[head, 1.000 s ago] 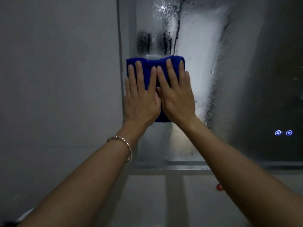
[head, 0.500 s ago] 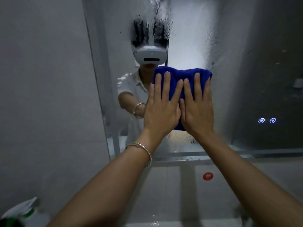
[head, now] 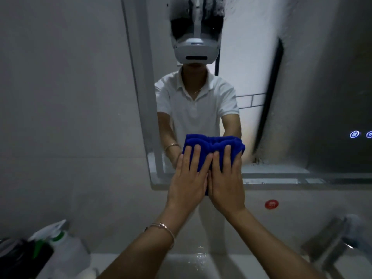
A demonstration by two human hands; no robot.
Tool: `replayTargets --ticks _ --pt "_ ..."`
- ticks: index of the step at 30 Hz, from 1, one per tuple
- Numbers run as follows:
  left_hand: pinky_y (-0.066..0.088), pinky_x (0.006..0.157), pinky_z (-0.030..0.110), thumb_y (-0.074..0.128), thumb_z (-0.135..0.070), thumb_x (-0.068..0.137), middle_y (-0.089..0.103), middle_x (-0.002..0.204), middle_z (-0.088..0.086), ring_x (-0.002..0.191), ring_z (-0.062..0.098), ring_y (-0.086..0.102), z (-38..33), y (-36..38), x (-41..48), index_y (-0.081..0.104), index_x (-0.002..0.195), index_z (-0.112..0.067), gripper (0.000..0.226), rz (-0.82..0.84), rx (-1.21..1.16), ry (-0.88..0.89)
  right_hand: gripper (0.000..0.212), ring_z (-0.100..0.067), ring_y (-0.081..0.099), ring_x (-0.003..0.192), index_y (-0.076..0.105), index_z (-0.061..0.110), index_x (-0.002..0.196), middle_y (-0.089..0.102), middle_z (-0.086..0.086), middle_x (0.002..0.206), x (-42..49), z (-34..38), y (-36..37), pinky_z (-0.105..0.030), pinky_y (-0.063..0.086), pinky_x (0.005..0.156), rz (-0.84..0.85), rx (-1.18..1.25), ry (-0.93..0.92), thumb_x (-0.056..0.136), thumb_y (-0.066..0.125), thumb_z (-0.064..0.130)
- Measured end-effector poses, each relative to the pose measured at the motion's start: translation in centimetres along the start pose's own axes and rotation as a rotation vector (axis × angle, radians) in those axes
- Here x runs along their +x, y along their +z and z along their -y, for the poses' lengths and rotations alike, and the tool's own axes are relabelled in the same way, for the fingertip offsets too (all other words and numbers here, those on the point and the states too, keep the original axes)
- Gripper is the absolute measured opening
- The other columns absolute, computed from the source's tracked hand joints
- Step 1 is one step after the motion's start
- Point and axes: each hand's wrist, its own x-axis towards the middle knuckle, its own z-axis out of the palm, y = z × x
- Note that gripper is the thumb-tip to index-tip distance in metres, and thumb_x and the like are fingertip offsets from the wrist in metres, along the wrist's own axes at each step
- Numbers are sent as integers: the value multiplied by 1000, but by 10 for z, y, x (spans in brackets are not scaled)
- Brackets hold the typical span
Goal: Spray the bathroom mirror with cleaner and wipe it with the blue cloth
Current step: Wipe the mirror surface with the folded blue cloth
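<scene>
A dim grey-tiled bathroom, the mirror (head: 261, 87) filling the upper centre and right of the frame. Fingers flat and close together, the left hand (head: 186, 182) and right hand (head: 227, 184) press the blue cloth (head: 213, 146) against the mirror's lower edge. A spray bottle (head: 60, 246) stands lower left; its label is unreadable, as is the red sticker (head: 271, 204).

cloth: the lower part of the blue cloth (head: 213, 146) is lying hidden under both hands.
spray bottle (head: 60, 244): blurred; the label is not reading legibly.
dark object (head: 18, 258): the left and bottom picture edges are cutting it off; unidentifiable.
faucet (head: 330, 240): blurred; the picture edge is cutting it off.
lit icons (head: 354, 134): too small to read; the right edge is cropping one.
red sticker (head: 271, 204): text illegible.
</scene>
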Motion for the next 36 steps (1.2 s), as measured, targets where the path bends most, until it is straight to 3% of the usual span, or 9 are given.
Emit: replayTargets --ticks 7,9,11,13,16,23,28,31,36 --pt "1 115 48 57 -30 85 -14 153 24 142 40 -7 33 8 -54 -9 149 -11 94 72 54 -66 98 -41 -11 142 -10 9 150 -18 -15 157 -24 42 26 -54 15 109 60 7 -70 84 62 20" --pt "6 114 48 55 -24 86 -14 154 22 142 38 -7 42 10 -64 -8 149 -13 90 43 50 -68 111 -42 -10 141 -10 10 150 -19 -14 156 -26 53 31 -54 33 100 82 32 -50 75 71 21" --pt "8 115 47 41 -21 89 -14 155 19 143 36 -7 48 9 -66 -6 150 -15 77 19 22 -42 114 -41 -15 141 -12 11 150 -21 -12 156 -24 59 33 -55 35 98 83 63 -22 74 72 21" --pt "7 115 46 32 -24 88 -15 155 18 143 34 -7 50 5 -60 -6 150 -16 73 19 -7 -58 106 -40 -16 142 -13 12 150 -21 -13 156 -16 59 33 -58 23 103 94 85 -43 80 65 23" --pt "5 116 45 32 -27 92 -18 154 17 143 32 -12 54 -9 -32 -9 149 -16 71 -64 -75 -189 86 -45 6 142 -6 11 151 -1 -21 157 23 59 24 -60 16 113 120 69 -178 91 54 26" --pt "5 115 47 35 -23 97 8 153 27 142 38 5 110 -80 71 6 148 -12 60 -220 -146 -219 57 -49 18 138 31 1 145 27 -27 150 154 87 -18 -53 15 114 -139 79 -154 96 43 28" --pt "3 116 42 40 -20 98 9 151 30 143 38 4 102 -49 27 -3 148 -10 67 -144 -141 -244 61 -49 19 138 22 4 146 22 -27 152 118 90 3 -57 17 113 -38 -2 -237 94 49 22" --pt "14 115 47 33 -20 95 13 149 34 142 37 6 92 -26 -15 -10 148 -7 69 -56 -115 -243 63 -46 14 140 14 7 147 10 -21 155 71 84 21 -55 15 113 78 -4 -267 95 44 28" --pt "15 115 49 30 -23 92 9 149 34 140 40 12 79 -15 -55 -10 147 -6 70 40 -94 -237 84 -40 -12 143 -12 12 149 -19 -15 156 16 83 35 -54 10 112 186 -59 -230 91 46 27"
